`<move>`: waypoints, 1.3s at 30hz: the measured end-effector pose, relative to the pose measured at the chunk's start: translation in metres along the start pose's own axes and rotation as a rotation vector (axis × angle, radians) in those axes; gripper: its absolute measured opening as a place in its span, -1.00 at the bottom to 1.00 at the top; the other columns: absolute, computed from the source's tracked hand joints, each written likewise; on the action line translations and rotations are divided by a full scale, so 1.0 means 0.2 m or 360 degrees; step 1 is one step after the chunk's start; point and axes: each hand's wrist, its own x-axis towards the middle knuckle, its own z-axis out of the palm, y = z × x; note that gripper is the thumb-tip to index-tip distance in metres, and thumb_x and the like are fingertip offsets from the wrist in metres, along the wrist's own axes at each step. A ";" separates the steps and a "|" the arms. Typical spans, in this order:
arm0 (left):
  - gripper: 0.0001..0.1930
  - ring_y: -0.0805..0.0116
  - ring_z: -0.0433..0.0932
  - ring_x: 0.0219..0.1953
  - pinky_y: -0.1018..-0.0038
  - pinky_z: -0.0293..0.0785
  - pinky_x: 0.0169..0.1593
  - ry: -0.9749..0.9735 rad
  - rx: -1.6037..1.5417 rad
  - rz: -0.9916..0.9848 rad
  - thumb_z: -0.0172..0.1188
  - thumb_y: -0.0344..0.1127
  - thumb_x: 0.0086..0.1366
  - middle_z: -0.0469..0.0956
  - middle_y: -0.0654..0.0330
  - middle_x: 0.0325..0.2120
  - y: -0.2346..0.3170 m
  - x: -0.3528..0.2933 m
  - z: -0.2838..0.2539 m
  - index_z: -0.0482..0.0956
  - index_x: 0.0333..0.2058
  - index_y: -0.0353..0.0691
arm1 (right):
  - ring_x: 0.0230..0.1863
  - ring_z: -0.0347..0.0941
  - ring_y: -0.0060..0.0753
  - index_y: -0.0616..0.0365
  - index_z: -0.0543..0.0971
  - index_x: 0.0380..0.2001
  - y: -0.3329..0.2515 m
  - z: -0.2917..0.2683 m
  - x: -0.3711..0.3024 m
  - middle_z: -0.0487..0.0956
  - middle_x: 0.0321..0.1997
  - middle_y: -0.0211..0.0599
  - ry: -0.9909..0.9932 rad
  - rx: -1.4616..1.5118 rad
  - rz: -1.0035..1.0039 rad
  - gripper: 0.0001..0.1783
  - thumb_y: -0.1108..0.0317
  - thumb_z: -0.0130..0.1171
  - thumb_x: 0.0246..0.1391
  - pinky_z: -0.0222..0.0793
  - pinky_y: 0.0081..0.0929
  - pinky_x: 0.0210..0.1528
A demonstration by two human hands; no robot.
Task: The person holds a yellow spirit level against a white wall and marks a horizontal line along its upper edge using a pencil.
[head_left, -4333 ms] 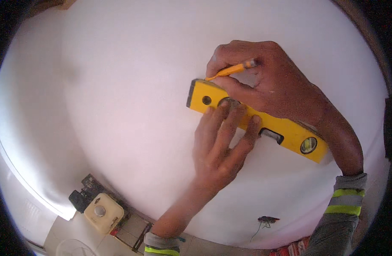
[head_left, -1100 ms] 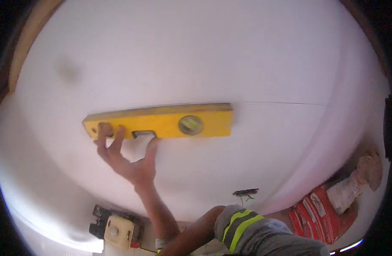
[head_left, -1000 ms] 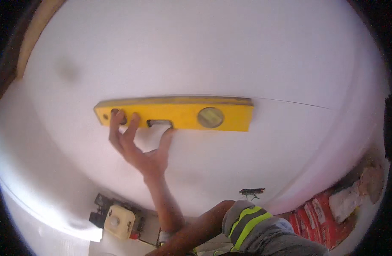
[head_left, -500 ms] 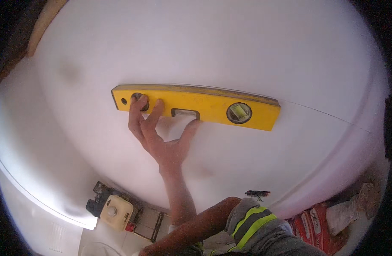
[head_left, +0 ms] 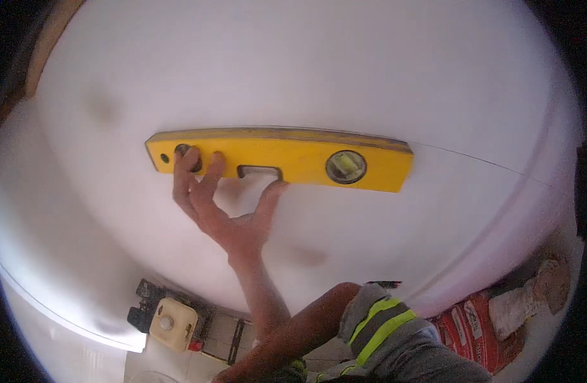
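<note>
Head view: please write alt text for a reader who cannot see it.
A spread left hand holds a long yellow spirit level against a white wall; a thin dark line runs right from the level's top edge. Bare below a grey sleeve with lime bands, the right forearm crosses the left forearm; its hand out of view.

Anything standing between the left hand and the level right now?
Nothing visible: the left hand touches the level, fingers on its face, thumb at its lower edge. The right forearm crosses only the left forearm.
</note>
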 end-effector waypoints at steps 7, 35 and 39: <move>-0.13 0.01 0.18 0.28 -0.02 0.15 0.32 0.0022 -0.0008 0.0069 0.55 0.12 -0.12 0.27 0.01 0.20 -0.04 0.00 0.03 0.42 0.12 -0.20 | -0.18 0.42 -0.26 0.20 0.50 -0.20 -0.11 -0.10 -0.13 0.49 -0.26 -0.20 0.0191 -0.0265 0.0031 -0.79 0.28 0.05 0.25 0.34 -0.35 -0.05; -0.39 -0.12 -0.03 0.39 -0.06 0.05 0.38 0.0285 0.0073 0.0077 0.32 -0.28 0.17 -0.02 -0.03 0.29 -0.52 0.18 -0.15 0.33 0.19 -0.14 | -0.36 0.44 -0.65 0.20 0.50 -0.19 -0.87 -0.52 -0.54 0.53 -0.36 -0.42 0.2914 -0.1873 0.0324 -0.84 0.39 0.21 0.22 0.41 -0.62 -0.27; -0.48 -0.13 -0.06 0.41 -0.01 0.02 0.41 0.0300 0.0063 -0.0046 0.09 -0.48 0.26 -0.10 -0.08 0.33 -0.63 0.22 -0.17 0.36 0.23 -0.21 | -0.45 0.45 -0.59 0.21 0.47 -0.26 -0.76 -0.73 -0.43 0.54 -0.43 -0.31 0.2668 -0.2206 0.0350 -0.86 0.39 0.19 0.23 0.40 -0.53 -0.36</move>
